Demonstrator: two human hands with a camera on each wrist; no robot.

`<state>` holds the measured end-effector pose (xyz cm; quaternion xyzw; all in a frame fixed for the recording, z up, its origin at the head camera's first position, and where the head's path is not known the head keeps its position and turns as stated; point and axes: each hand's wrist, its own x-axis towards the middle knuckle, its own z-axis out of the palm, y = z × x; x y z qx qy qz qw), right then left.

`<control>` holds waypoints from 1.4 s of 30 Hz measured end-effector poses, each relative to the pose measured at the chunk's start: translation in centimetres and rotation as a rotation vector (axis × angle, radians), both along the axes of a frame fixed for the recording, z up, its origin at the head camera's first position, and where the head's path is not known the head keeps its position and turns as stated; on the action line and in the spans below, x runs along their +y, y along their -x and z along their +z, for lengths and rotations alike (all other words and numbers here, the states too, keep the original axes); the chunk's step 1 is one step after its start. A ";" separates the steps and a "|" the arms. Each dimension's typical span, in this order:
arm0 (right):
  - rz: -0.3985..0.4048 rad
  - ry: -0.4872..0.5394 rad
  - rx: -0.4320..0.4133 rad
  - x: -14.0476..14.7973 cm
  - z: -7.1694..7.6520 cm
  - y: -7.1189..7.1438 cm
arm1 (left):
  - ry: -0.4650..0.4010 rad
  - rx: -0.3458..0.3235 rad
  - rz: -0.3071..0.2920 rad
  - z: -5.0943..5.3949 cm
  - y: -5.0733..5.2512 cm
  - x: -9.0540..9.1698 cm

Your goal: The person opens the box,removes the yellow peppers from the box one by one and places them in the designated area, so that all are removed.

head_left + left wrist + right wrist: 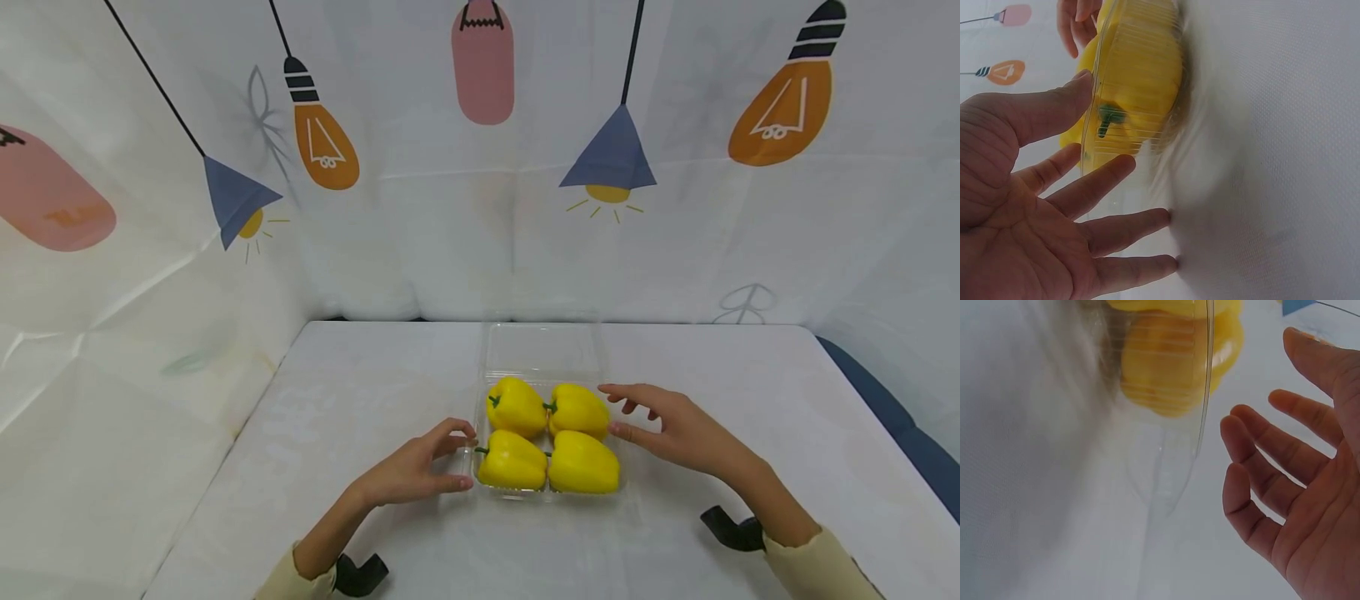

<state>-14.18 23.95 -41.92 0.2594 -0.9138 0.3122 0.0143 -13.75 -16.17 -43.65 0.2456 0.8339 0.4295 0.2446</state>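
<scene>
Several yellow bell peppers (583, 462) sit two by two in a clear plastic container (517, 493), whose lid (542, 348) lies folded back behind them. My left hand (420, 468) is at the container's left side, fingers spread and relaxed. In the left wrist view the thumb of that hand (1035, 206) is at the clear rim, beside a pepper's green stem (1110, 117). At the right side my right hand (678, 429) is near the peppers, fingers loosely bent. The right wrist view shows a gap between this hand (1297, 462) and the container wall (1205, 381).
The container stands on a white-covered table (360, 367). Behind the table hangs a white curtain (450, 225) printed with lamps and bulbs. Black straps (362, 575) show at both wrists, and a dark blue object (892, 400) is beyond the table's right edge.
</scene>
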 end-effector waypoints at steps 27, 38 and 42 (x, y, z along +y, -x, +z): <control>0.151 -0.020 0.020 -1.8 -0.2 -1.7 | -0.003 0.005 -0.003 -0.2 0.0 -0.1; 0.174 -0.044 -0.013 -2.2 -0.5 -2.0 | -0.010 0.005 -0.006 -0.3 0.1 -0.2; 0.180 -0.056 -0.002 -2.3 -0.8 -2.0 | -0.013 0.005 -0.007 -0.3 0.1 -0.2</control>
